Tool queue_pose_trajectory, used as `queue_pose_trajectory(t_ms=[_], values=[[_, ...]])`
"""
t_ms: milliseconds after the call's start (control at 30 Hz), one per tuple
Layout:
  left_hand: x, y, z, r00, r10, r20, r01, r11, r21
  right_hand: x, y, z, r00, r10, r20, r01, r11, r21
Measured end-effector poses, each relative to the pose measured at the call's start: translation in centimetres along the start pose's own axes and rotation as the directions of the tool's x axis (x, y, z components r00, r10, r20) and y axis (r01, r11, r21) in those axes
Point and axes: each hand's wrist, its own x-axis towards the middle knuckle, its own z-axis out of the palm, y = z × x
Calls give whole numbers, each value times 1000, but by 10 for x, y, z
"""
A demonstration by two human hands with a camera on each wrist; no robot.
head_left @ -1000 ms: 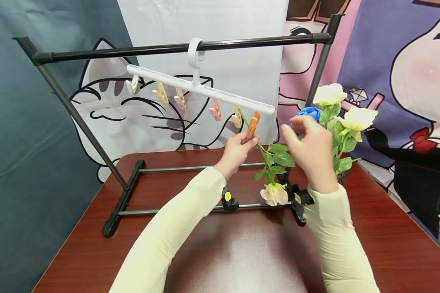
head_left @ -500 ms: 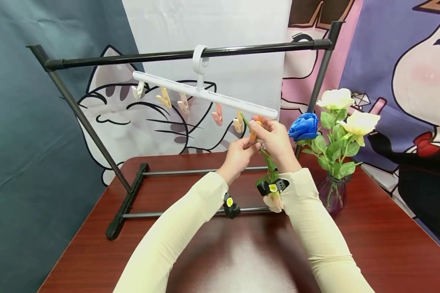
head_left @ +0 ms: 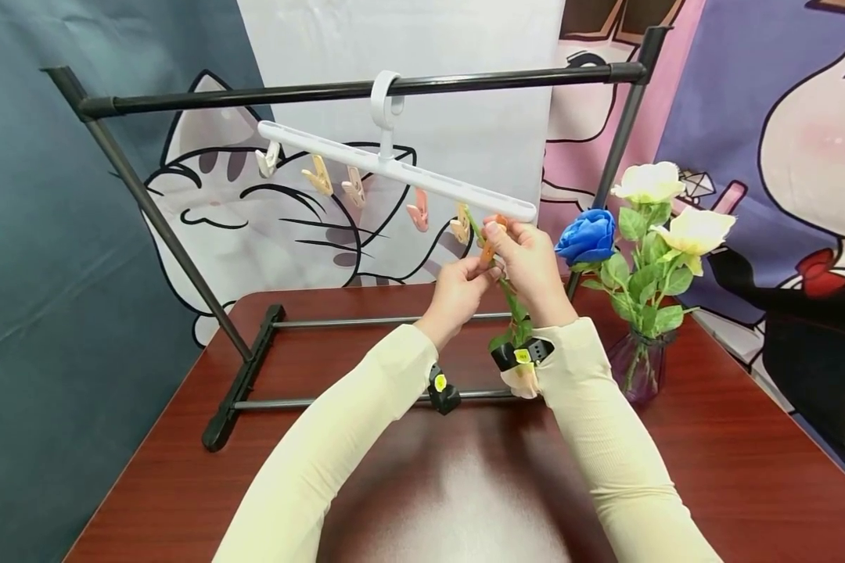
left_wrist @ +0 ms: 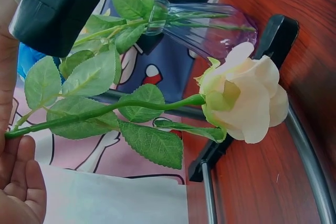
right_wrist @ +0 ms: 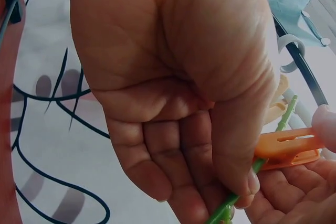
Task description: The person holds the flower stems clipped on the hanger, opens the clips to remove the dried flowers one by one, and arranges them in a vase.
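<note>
Thumb and fingers of my left hand pinch the green stem of an upside-down cream rose, just below an orange clothespin. My right hand pinches the upper part of that clothespin, at the low right end of a white clip hanger. In the right wrist view the stem passes the clothespin, and its cut end shows beyond it. The bloom hangs low near the rack's base, partly hidden by my right wrist in the head view. A pale yellow clothespin hangs beside the hands.
The tilted hanger hooks over a black rack's top bar. Several more clothespins, one of them pink, hang along it. At right a purple glass vase holds a blue rose and two pale roses. The rack's base rods cross the brown table.
My right hand has moved left from near the blue rose and taken hold of the orange clothespin. The left hand keeps its pinch at the stem. Little differs over the last half second.
</note>
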Motion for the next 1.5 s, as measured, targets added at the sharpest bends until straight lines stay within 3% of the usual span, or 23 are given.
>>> queue_pose_trajectory(t_ms=[200,500,867,1200,1367,1500], values=[[0,-2,0,999,47,10,-47,998,35,0,0,-2,1000,-8,-6,8,998,-56],[-7,-8,-3,997,63,47,-71,982,173,1,-4,-5,996,-89,-21,88,995,-50],[-18,-10,-12,991,136,20,-137,969,204,2,-4,-9,996,-91,-14,90,994,-61],[-28,-2,-22,980,195,47,-201,953,227,-5,1,-16,997,-65,-32,59,985,-162],[-29,-3,-27,976,204,80,-219,936,277,-11,0,-21,982,-147,-122,126,978,-167],[-29,-4,-32,965,239,113,-264,894,361,-14,-4,-28,947,-260,-188,229,958,-169]])
